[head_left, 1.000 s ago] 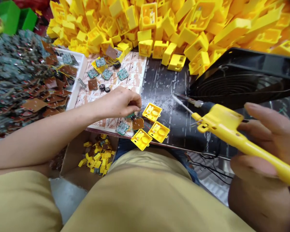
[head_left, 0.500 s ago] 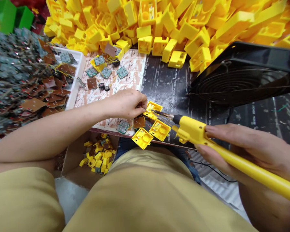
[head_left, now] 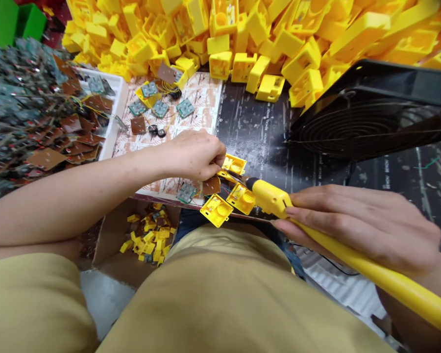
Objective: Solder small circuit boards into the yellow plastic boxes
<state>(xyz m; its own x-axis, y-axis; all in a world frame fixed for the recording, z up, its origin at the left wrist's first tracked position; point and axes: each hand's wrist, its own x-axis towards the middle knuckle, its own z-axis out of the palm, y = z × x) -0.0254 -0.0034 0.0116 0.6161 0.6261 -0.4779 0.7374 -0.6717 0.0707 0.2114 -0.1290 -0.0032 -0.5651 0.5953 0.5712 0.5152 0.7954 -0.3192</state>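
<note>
My left hand (head_left: 202, 154) is closed in a pinch at the left edge of a small yellow plastic case (head_left: 237, 162); its own fingers hide what they grip. In my right hand (head_left: 367, 225) is a yellow soldering iron (head_left: 270, 196) with a black collar. Its metal tip points left into that case. Two more open cases lie nearer me: one (head_left: 241, 198) partly behind the iron, the other (head_left: 216, 211) at the table's front edge. Beneath my left fingers are a brown circuit board (head_left: 211, 186) and a green one (head_left: 186, 192), with thin wires.
Yellow cases (head_left: 191, 29) are heaped along the back. A black fan (head_left: 356, 117) stands at right. To the left, a white tray (head_left: 119, 108) holds many wired boards. Loose green boards (head_left: 185, 108) lie behind my left hand. Below the table edge, a cardboard box (head_left: 112, 245) contains yellow parts.
My right hand has moved left with the soldering iron and turned more palm-down. The iron now covers part of the middle case. My left hand stays almost in place.
</note>
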